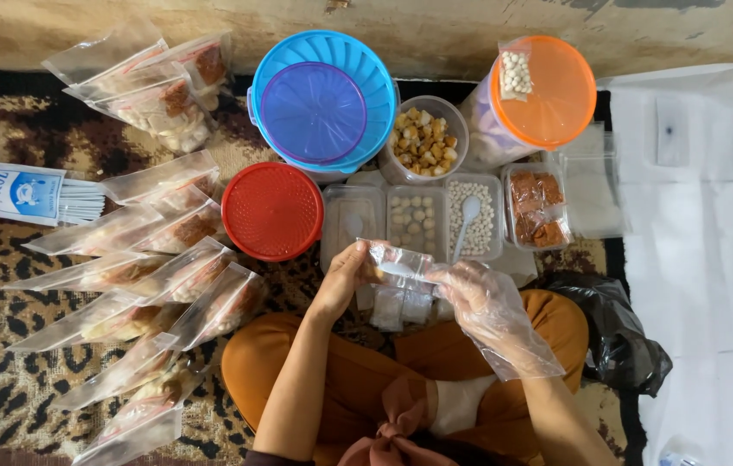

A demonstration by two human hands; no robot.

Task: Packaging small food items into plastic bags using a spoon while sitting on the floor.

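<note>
Seen from the head camera, the bare left hand [345,276] pinched a small clear bag [397,263] at centre, while the gloved right hand [474,293] gripped its other end. Filled bags [159,285] lay fanned at nine o'clock, suggesting much was packed; snack tubs [444,220] at twelve o'clock remained stocked. A leopard-print rug [4,380] covered the floor.

Filled pouches [151,285] left of tubs [418,220]
</note>
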